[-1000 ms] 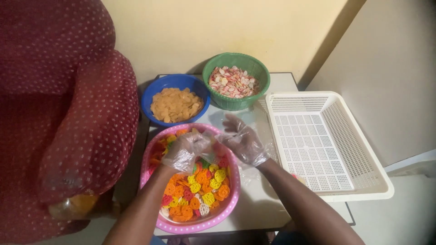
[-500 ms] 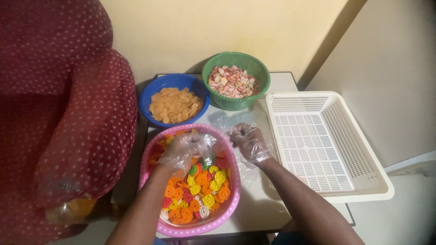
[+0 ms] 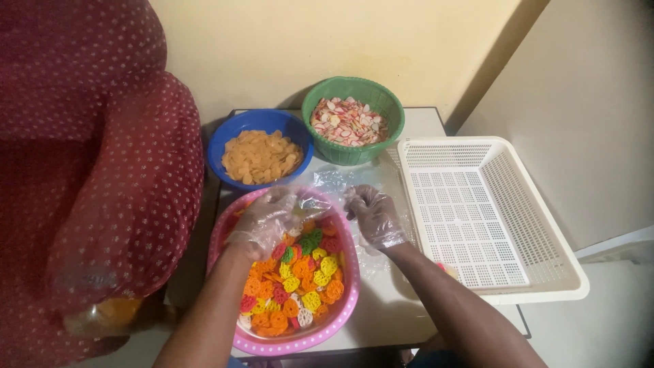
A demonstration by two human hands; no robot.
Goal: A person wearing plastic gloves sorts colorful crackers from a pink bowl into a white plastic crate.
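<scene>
Hovering over the pink bowl (image 3: 235,326) of colourful wheel snacks (image 3: 300,286), gloved left hand (image 3: 262,221) and right hand (image 3: 372,215) both pinch a clear plastic bag (image 3: 320,197) at the bowl's far rim. White basket (image 3: 490,215) crowds the right side; blue bowl (image 3: 221,140) sits just beyond.

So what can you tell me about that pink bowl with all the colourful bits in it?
The round pink plastic bowl has a rim dotted with small white spots. It sits upright at the near edge of the pale table, in front of the blue bowl of tan crisps. It is filled with flower-shaped lattice snacks in orange, yellow, red, green and white. The left gloved hand reaches over its far side, and a clear plastic bag hangs above that rim.
</scene>
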